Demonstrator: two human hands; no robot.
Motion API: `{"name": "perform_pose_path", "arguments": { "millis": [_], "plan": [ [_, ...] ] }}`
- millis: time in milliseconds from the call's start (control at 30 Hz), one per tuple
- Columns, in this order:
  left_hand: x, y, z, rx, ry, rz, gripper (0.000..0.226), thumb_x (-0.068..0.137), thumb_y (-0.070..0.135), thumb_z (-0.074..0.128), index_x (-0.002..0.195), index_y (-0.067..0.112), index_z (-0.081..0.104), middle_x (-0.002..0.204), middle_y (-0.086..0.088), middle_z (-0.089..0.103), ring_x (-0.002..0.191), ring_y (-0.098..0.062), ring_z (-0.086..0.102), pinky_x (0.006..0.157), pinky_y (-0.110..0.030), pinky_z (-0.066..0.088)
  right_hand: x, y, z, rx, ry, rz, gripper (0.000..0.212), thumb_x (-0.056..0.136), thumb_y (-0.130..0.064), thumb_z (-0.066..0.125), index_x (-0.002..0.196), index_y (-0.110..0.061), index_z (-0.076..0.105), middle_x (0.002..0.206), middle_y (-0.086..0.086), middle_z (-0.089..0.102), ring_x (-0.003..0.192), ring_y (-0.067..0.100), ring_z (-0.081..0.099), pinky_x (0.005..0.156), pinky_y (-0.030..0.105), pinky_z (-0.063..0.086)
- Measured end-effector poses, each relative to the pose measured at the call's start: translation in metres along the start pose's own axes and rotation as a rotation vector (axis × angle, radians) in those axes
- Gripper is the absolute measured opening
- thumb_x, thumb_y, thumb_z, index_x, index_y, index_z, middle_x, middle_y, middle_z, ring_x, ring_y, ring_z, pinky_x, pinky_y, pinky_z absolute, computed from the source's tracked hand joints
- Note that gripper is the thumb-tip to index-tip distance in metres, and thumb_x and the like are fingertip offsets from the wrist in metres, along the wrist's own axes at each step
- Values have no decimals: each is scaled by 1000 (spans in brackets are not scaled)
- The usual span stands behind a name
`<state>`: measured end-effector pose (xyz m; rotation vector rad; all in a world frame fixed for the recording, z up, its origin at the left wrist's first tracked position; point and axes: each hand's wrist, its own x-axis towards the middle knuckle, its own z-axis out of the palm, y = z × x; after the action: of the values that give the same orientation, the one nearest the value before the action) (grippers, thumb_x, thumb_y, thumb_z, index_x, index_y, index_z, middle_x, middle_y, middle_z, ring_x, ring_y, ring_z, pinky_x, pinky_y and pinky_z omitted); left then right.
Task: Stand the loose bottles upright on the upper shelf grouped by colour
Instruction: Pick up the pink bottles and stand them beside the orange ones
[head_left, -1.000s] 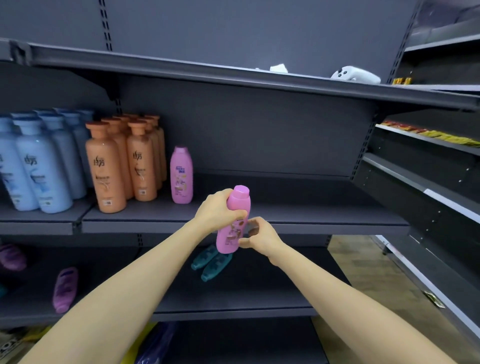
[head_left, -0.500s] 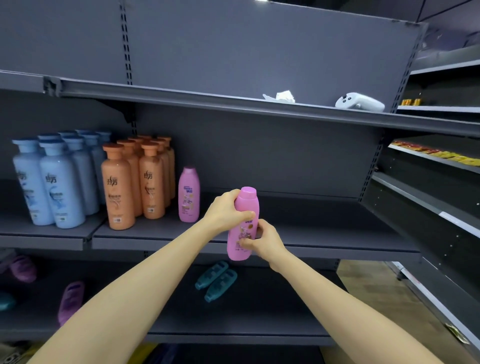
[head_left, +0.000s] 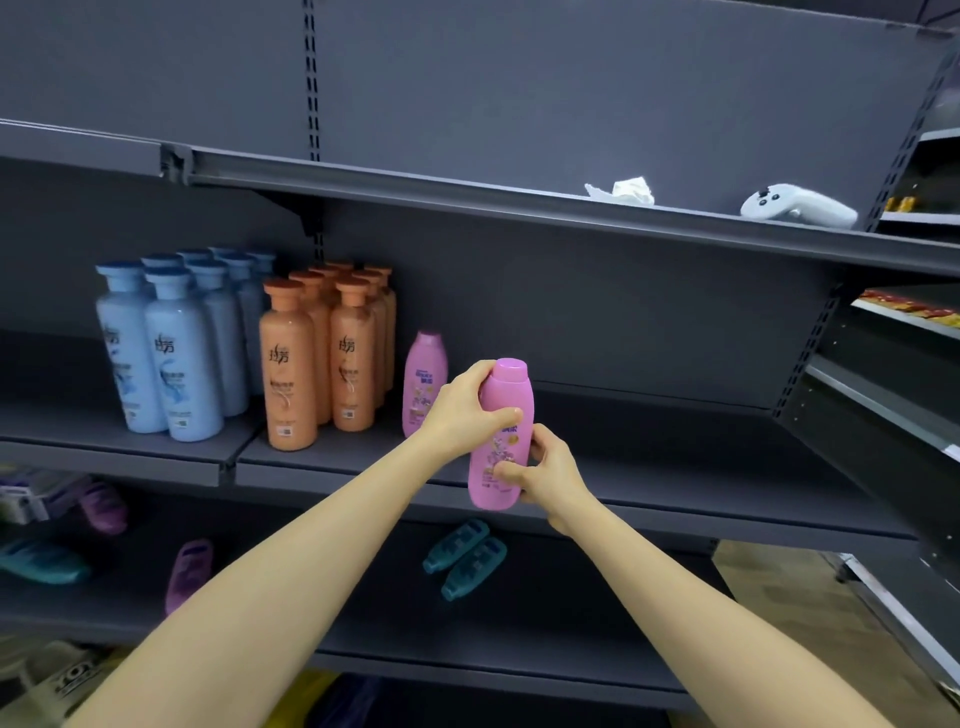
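Observation:
I hold a pink bottle (head_left: 503, 436) nearly upright in front of the upper shelf (head_left: 649, 462), just right of another pink bottle (head_left: 425, 382) that stands on it. My left hand (head_left: 465, 408) grips the bottle's upper half. My right hand (head_left: 545, 470) grips its lower half. Several orange bottles (head_left: 322, 358) and several light blue bottles (head_left: 171, 343) stand in groups at the shelf's left. On the lower shelf lie two teal bottles (head_left: 465, 558), a purple bottle (head_left: 188, 571), another purple bottle (head_left: 104, 506) and a teal bottle (head_left: 44, 564).
The top shelf (head_left: 467, 195) carries a crumpled white paper (head_left: 626, 191) and a white controller (head_left: 797, 207). Another shelving unit (head_left: 883, 395) stands at an angle on the right. Bags and yellow items lie at the bottom left.
Both hands raised the pink bottle from below the shelf edge to shelf height. The view tilted upward, so the shelves sit lower in the frame.

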<state>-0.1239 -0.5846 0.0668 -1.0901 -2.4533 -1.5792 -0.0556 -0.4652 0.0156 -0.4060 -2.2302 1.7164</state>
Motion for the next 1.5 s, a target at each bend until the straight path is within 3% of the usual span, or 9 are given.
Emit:
{"name": "perform_pose_path", "arguments": {
  "millis": [100,200,300,400,600,867,1033,1200,1500],
  "plan": [
    [3,-11,-5,-22,28,1,48,78,19,69,122,21,51,105,6,64,94,-13,62,83,-33,54,9,1,9,8,6,9,34,78,1,71,96,-24,55,101,1,66,102,21,63,88,46,54],
    [7,-26,-15,-61,58,-24,45,81,19,69,123,18,53,105,6,62,93,-9,60,76,-13,49,20,2,17,12,14,20,35,78,1,71,97,-23,56,102,1,66,101,20,63,87,47,54],
    [14,-45,-25,-114,74,-66,47,80,18,72,123,13,55,108,-1,64,93,-11,62,77,-14,48,31,3,22,7,32,30,36,78,2,70,100,-21,55,99,-1,66,100,19,63,86,46,54],
    [21,-63,-34,-62,97,-93,44,80,18,72,121,11,57,106,-2,63,89,-11,60,68,-9,46,42,4,25,-6,58,22,36,77,2,72,100,-20,55,99,-1,65,101,20,62,89,44,53],
    [34,-99,-47,29,90,-137,34,80,16,71,112,10,62,101,0,65,84,-10,60,80,-20,46,66,8,28,-1,62,44,37,77,2,72,93,-26,54,102,1,66,104,22,63,90,49,53],
    [40,-136,-53,336,12,-217,42,82,29,68,119,14,58,118,-2,64,104,-19,61,88,-37,50,94,11,29,-14,94,70,35,77,2,72,90,-25,53,105,5,65,104,26,62,89,52,52],
    [45,-140,-50,631,-98,-258,58,85,38,63,135,16,41,128,-7,54,114,-26,55,86,-38,49,105,12,30,-13,104,79,36,78,3,70,99,-20,52,107,4,63,107,27,61,92,51,51],
    [51,-144,-45,798,-155,-237,57,88,39,59,135,15,36,127,-8,52,112,-26,55,77,-35,45,113,14,30,-19,100,91,37,80,3,68,106,-17,51,109,4,62,109,26,59,93,50,50],
    [56,-149,-41,881,-164,-198,51,90,40,56,129,12,39,125,-9,52,110,-27,56,74,-34,43,124,15,38,-45,102,82,36,81,3,67,106,-14,49,115,6,61,109,24,58,94,46,50]
  ]
}}
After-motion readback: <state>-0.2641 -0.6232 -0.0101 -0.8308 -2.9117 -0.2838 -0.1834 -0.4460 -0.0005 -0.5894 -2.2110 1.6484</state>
